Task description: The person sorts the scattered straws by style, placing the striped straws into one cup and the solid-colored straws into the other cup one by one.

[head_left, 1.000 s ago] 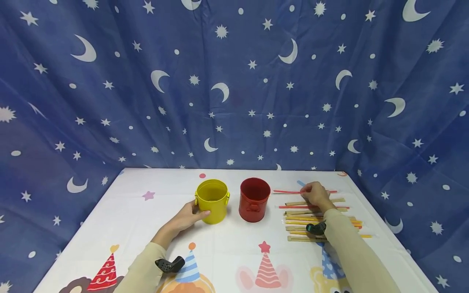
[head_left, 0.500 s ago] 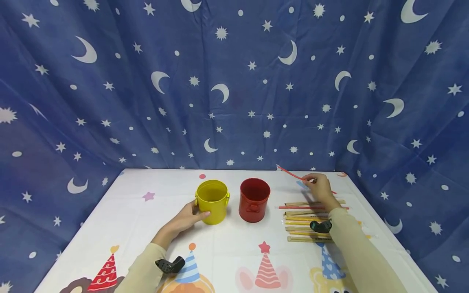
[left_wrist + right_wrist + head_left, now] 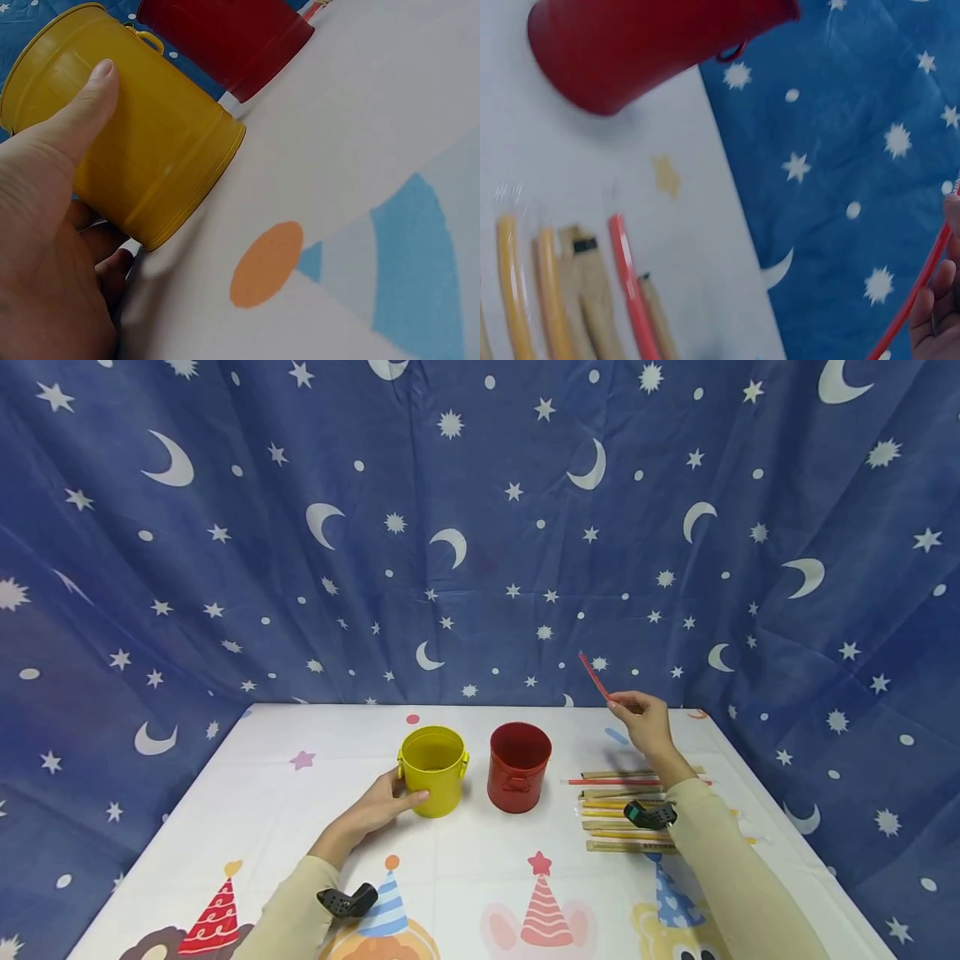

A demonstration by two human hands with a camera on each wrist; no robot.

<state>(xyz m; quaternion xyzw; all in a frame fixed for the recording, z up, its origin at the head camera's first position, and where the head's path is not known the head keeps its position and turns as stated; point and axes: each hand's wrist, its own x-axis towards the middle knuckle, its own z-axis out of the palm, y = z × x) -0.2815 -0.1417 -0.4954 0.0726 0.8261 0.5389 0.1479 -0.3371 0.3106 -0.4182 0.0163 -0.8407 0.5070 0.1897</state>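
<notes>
My left hand (image 3: 375, 810) grips the yellow bucket (image 3: 441, 793) from its left side. In the left wrist view the thumb lies along the bucket's wall (image 3: 157, 142), with the other fingers curled behind and partly hidden. The yellow bucket stands upright on the table, beside a red bucket (image 3: 516, 783). At the right, my right hand (image 3: 648, 727) is raised above the table's far part and pinches a red straw (image 3: 594, 677) in a clear wrapper. The straw slants up and to the left from the fingertips. In the right wrist view its lower length (image 3: 911, 300) runs past the curled fingers.
To the right of the buckets lies a row of straws: another red straw (image 3: 611, 782), several yellow straws (image 3: 611, 814) and several in brown paper (image 3: 618, 847). A printed white tablecloth (image 3: 465, 893) covers the table. A blue star-patterned curtain (image 3: 480, 568) hangs behind.
My right hand has lifted the red straw off the table, up and slightly left, and the straw has turned from lying flat to slanting steeply. The left hand and both buckets have stayed put.
</notes>
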